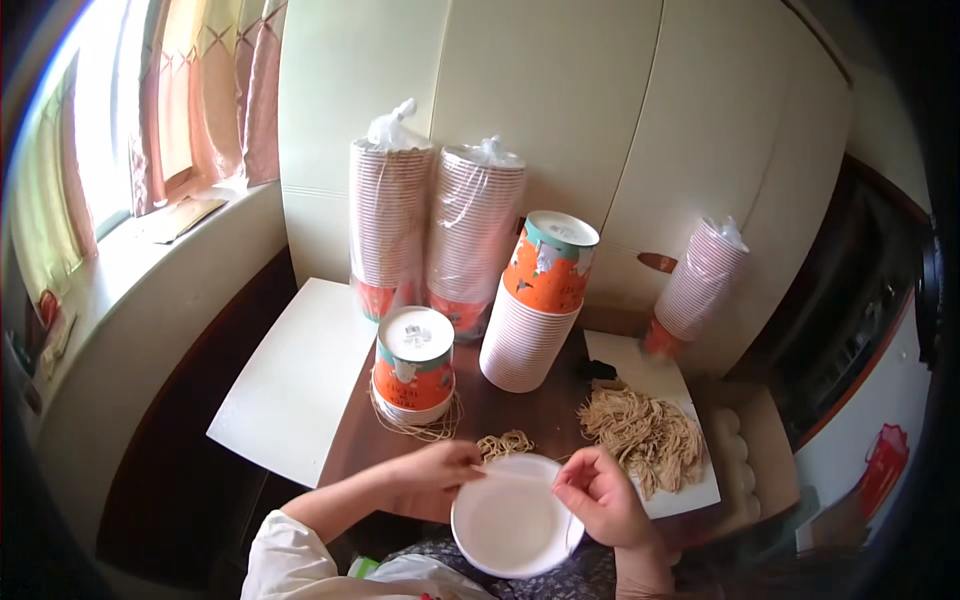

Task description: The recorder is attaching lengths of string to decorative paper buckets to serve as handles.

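Observation:
A white paper bucket [512, 525] rests in my lap at the table's near edge, its round mouth turned up toward me. My left hand [447, 468] is closed at the far left of its rim. At the far right of the rim, my right hand [600, 497] has thumb and forefinger pinched together. A faint thin line seems to run between the hands across the rim; what the fingers hold is too fine to make out. Just beyond the bucket lies a small coil of tan string [507, 445]. Printed orange and teal sides of this bucket are hidden.
An upside-down orange bucket [414, 372] with string loops round its base stands on the brown table [352, 440]. Behind are a bucket stack [530, 340] and bagged stacks [392, 215]. A tangled string heap [645, 437] lies right, beside a cardboard box [770, 450].

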Demonstrator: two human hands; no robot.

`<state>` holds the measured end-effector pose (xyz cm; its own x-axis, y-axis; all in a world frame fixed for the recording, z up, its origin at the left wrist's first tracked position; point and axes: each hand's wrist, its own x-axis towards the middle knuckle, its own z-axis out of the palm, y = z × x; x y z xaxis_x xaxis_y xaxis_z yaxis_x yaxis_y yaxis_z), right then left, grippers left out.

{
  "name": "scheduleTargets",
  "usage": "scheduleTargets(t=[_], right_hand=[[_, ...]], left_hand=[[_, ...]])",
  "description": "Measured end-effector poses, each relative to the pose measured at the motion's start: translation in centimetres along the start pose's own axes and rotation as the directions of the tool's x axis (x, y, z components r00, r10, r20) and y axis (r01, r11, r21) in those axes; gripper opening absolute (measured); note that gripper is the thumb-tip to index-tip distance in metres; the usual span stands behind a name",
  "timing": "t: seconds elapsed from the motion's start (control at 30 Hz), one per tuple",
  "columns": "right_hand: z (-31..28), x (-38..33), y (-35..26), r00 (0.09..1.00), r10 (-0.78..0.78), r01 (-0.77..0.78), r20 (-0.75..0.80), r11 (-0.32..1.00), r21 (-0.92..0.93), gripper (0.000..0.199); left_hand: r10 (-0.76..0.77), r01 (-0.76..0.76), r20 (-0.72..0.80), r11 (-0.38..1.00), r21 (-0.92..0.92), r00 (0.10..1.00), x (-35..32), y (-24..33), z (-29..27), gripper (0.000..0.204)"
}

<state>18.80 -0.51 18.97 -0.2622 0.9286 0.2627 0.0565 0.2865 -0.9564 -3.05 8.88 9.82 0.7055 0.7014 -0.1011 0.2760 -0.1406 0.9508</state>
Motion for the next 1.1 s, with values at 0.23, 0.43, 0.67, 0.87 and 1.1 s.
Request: scheduleTargets(t=[0.23, 0.43, 0.67, 0.87, 1.1], right_hand=[[1.1, 4.5, -3.9, 0.899, -0.436, 0.403, 0.044, 0.783, -0.474, 0.017], [3.5, 13.2, 1.9, 0.697, -0.657, 0.618, 0.289, 0.345, -0.706, 0.015], [5.5, 17.1, 11.5, 0.815, -0.493, 0.509, 0.305, 0.357, -0.783, 0.012], [6.1, 16.1, 15.4, 0.833, -0.431, 0.517, 0.348, 0.379, -0.768, 0.015], [6.2, 14.4, 18.3, 0.843, -0.400, 0.505, 0.360, 0.358, -0.785, 0.016]], left_hand=[[0.309, -0.191, -0.676, 0.951, 0.245, 0.670, -2.0, 4.3, -8.9, 0.011], [0.681, -0.194, -0.720, 0.731, 0.655, 0.135, -1.5, 0.2, -16.1, 0.010], [0.714, 0.114, -0.695, 0.686, 0.719, 0.084, 1.2, -6.9, -18.0, 0.004], [0.702, 0.168, -0.693, 0.672, 0.721, 0.164, 2.5, -12.1, -17.0, 0.007], [0.702, 0.198, -0.670, 0.641, 0.742, 0.242, 3.1, -14.5, -15.9, 0.006]])
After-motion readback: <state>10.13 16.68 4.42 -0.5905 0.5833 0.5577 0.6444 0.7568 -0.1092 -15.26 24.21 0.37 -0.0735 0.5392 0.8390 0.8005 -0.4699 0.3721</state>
